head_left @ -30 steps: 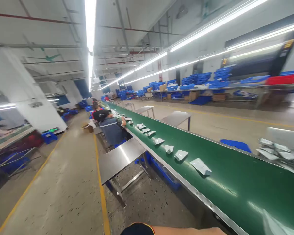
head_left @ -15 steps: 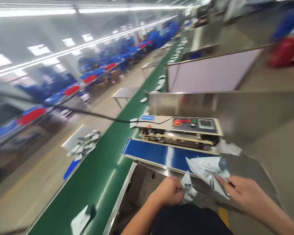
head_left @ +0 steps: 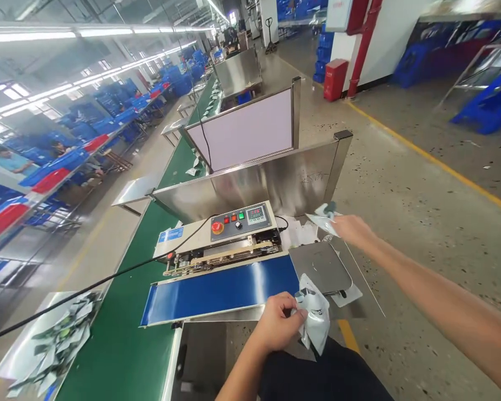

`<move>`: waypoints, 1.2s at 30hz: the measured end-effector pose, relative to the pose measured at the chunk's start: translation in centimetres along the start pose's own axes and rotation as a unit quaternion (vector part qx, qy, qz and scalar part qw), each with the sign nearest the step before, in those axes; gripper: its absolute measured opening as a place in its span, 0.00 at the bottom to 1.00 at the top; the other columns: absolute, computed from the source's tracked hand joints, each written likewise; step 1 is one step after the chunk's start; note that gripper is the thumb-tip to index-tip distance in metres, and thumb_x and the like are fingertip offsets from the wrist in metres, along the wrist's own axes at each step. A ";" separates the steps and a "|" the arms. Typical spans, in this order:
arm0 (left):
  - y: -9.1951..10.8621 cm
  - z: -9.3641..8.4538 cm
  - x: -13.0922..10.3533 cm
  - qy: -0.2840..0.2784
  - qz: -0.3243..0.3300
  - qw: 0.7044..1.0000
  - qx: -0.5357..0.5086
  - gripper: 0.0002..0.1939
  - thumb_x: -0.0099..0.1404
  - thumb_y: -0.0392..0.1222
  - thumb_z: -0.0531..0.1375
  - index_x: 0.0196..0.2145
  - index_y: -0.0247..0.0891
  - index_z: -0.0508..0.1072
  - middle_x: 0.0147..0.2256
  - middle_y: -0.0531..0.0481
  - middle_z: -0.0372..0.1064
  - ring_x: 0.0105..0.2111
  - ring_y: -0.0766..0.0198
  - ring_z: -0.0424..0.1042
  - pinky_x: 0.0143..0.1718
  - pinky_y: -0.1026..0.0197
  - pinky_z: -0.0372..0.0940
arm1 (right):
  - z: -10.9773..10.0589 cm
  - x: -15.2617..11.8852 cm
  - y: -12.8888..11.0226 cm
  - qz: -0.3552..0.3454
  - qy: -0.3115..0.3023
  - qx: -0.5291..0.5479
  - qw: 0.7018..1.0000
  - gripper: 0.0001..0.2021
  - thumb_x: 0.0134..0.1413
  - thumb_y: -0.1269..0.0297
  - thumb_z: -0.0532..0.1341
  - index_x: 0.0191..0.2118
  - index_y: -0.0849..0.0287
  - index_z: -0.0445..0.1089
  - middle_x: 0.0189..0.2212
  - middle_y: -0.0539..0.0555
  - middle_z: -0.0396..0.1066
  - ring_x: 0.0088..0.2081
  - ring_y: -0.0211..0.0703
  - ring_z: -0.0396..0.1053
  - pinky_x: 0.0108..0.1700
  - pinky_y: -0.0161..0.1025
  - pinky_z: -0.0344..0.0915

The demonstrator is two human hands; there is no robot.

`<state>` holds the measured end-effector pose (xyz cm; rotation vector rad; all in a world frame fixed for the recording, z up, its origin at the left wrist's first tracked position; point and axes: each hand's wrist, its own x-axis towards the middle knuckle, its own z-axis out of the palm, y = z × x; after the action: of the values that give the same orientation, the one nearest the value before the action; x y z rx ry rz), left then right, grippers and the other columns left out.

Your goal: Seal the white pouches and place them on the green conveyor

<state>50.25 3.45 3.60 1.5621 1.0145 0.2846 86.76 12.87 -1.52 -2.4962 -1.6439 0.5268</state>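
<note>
My left hand [head_left: 278, 323] is closed, pinching a white plastic pouch [head_left: 317, 317] by its top edge between thumb and fingers. The pouch hangs upright, slightly crumpled, with small dark print, just off the near right end of the blue belt [head_left: 229, 287]. Farther out to the right, my right hand [head_left: 353, 231] is closed on another white pouch [head_left: 322, 220], held beyond a grey metal plate [head_left: 319, 266]. Left of both hands stands a band sealer [head_left: 217, 234] with a red knob, lit buttons and a display. What the pouches contain is hidden.
A green conveyor [head_left: 121, 351] runs along the left, with pouches farther up it. Beside it is a white tray [head_left: 14, 356] heaped with pouches. A black cable [head_left: 108, 278] crosses the view. Steel partitions [head_left: 242, 192] stand behind the sealer. Several people sit at far-left benches.
The view has swung to the right. My right hand has moved outward and away from the belt with a pouch. My left hand still holds a pouch, now higher and turned more into view.
</note>
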 end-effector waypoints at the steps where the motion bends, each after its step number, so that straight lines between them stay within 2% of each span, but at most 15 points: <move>1: 0.4 0.7 0.3 0.022 -0.008 1.000 -0.014 0.16 0.68 0.49 0.67 0.26 0.38 0.78 0.32 0.49 0.70 0.35 0.61 0.68 0.40 0.59 0.62 | 1.2 2.0 -1.0 -0.021 -0.023 0.006 0.999 0.12 0.76 0.68 0.62 0.38 0.63 0.81 0.44 0.67 0.82 0.46 0.50 0.79 0.47 0.38 0.61; 4: 1.0 2.1 1.1 0.072 -0.019 0.996 -0.046 0.19 0.69 0.54 0.68 0.27 0.37 0.81 0.33 0.47 0.72 0.36 0.59 0.69 0.42 0.58 0.64 | 4.2 6.2 -3.1 -0.077 -0.102 0.024 0.991 0.06 0.68 0.66 0.69 0.44 0.61 0.83 0.50 0.65 0.82 0.51 0.51 0.80 0.51 0.37 0.66; 8: 0.8 2.6 2.3 0.131 -0.062 0.983 -0.110 0.22 0.66 0.59 0.70 0.28 0.35 0.82 0.32 0.48 0.73 0.34 0.61 0.68 0.39 0.59 0.64 | 4.8 7.2 -3.0 -0.105 -0.154 0.048 0.981 0.24 0.61 0.50 0.76 0.56 0.59 0.83 0.55 0.65 0.81 0.54 0.57 0.79 0.53 0.41 0.70; 11: 0.5 2.9 4.0 0.178 -0.115 0.963 -0.169 0.26 0.62 0.63 0.73 0.27 0.34 0.80 0.28 0.50 0.70 0.30 0.64 0.65 0.34 0.60 0.60 | 3.4 3.8 -2.2 -0.118 -0.125 0.082 0.982 0.27 0.72 0.44 0.64 0.65 0.58 0.79 0.64 0.67 0.76 0.60 0.60 0.76 0.59 0.47 0.70; 13: 0.5 3.3 5.4 0.205 -0.130 0.951 -0.190 0.28 0.59 0.65 0.75 0.27 0.34 0.80 0.26 0.51 0.69 0.29 0.65 0.63 0.32 0.61 0.58 | 2.4 -0.3 -2.2 -0.162 -0.147 0.183 0.958 0.29 0.73 0.43 0.62 0.68 0.54 0.77 0.64 0.62 0.76 0.60 0.59 0.75 0.59 0.47 0.71; 15: 0.9 3.6 6.9 0.213 -0.125 0.946 -0.212 0.28 0.57 0.65 0.76 0.29 0.33 0.83 0.27 0.50 0.72 0.29 0.64 0.66 0.33 0.61 0.60 | 1.8 -4.5 -2.6 -0.215 -0.234 0.301 0.899 0.41 0.59 0.40 0.73 0.73 0.52 0.72 0.62 0.60 0.78 0.58 0.60 0.76 0.55 0.45 0.74; 17: 1.3 3.6 8.1 0.193 -0.111 0.944 -0.243 0.29 0.55 0.64 0.78 0.35 0.32 0.87 0.29 0.48 0.75 0.31 0.63 0.69 0.35 0.61 0.63 | 1.4 -7.5 -3.1 -0.219 -0.279 0.343 0.870 0.55 0.42 0.43 0.82 0.75 0.55 0.68 0.57 0.61 0.79 0.53 0.62 0.77 0.50 0.46 0.75; 18: 1.5 3.4 8.5 0.181 -0.109 0.944 -0.253 0.30 0.52 0.62 0.80 0.39 0.31 0.88 0.29 0.48 0.76 0.31 0.63 0.70 0.36 0.61 0.65 | 1.2 -8.3 -3.2 -0.211 -0.281 0.350 0.868 0.56 0.37 0.45 0.84 0.73 0.57 0.70 0.54 0.60 0.80 0.50 0.61 0.77 0.48 0.46 0.75; 20: 1.7 2.8 8.9 0.173 -0.118 0.943 -0.259 0.33 0.48 0.57 0.84 0.44 0.31 0.89 0.28 0.50 0.75 0.30 0.64 0.70 0.36 0.62 0.66 | 0.9 -8.4 -2.6 -0.195 -0.275 0.370 0.866 0.45 0.36 0.46 0.84 0.61 0.60 0.77 0.47 0.59 0.81 0.46 0.60 0.77 0.47 0.46 0.75; 23: 1.6 1.3 8.4 0.187 -0.156 0.929 -0.277 0.30 0.48 0.50 0.85 0.46 0.31 0.90 0.30 0.48 0.78 0.29 0.65 0.70 0.35 0.62 0.67 | 0.4 -5.6 -0.4 -0.168 -0.274 0.404 0.857 0.31 0.43 0.41 0.80 0.46 0.60 0.80 0.40 0.57 0.81 0.43 0.59 0.77 0.45 0.46 0.75; 26: 1.4 0.0 6.9 0.183 -0.203 0.893 -0.358 0.23 0.52 0.44 0.83 0.44 0.32 0.89 0.37 0.42 0.83 0.32 0.64 0.76 0.35 0.63 0.69 | 0.7 -0.9 0.8 -0.148 -0.177 0.379 0.896 0.25 0.53 0.40 0.75 0.44 0.59 0.81 0.39 0.57 0.82 0.40 0.57 0.78 0.42 0.45 0.76; 28: 1.2 -0.3 5.7 0.177 -0.233 0.863 -0.412 0.20 0.54 0.41 0.82 0.43 0.32 0.88 0.39 0.40 0.83 0.34 0.62 0.78 0.33 0.65 0.69 | 1.5 2.9 -0.2 -0.191 -0.067 0.335 0.920 0.19 0.60 0.47 0.70 0.48 0.57 0.83 0.47 0.57 0.83 0.43 0.57 0.80 0.46 0.47 0.77; 30: 0.9 -0.1 4.6 0.179 -0.250 0.835 -0.456 0.17 0.55 0.37 0.81 0.42 0.32 0.87 0.40 0.40 0.83 0.34 0.62 0.79 0.31 0.66 0.70 | 2.9 6.6 -2.5 -0.267 0.007 0.272 0.924 0.18 0.60 0.61 0.68 0.55 0.54 0.83 0.60 0.58 0.80 0.56 0.61 0.79 0.59 0.51 0.76; 32: 0.5 0.3 3.9 0.192 -0.255 0.812 -0.489 0.16 0.57 0.35 0.80 0.42 0.32 0.86 0.41 0.40 0.83 0.34 0.63 0.79 0.31 0.67 0.70 | 4.4 9.7 -5.0 -0.322 0.007 0.199 0.925 0.26 0.54 0.71 0.68 0.59 0.55 0.83 0.68 0.61 0.74 0.68 0.64 0.71 0.70 0.57 0.68; 36: 0.2 0.8 3.3 0.222 -0.253 0.775 -0.535 0.14 0.59 0.34 0.78 0.42 0.32 0.84 0.42 0.40 0.82 0.33 0.65 0.78 0.30 0.68 0.71 | 5.7 11.1 -7.1 -0.328 -0.044 0.135 0.934 0.31 0.49 0.74 0.71 0.62 0.61 0.81 0.68 0.69 0.72 0.70 0.72 0.69 0.72 0.65 0.66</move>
<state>52.81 5.31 2.42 0.1469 1.2506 0.7169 82.59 25.31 -7.40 -1.6114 -2.1130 0.7114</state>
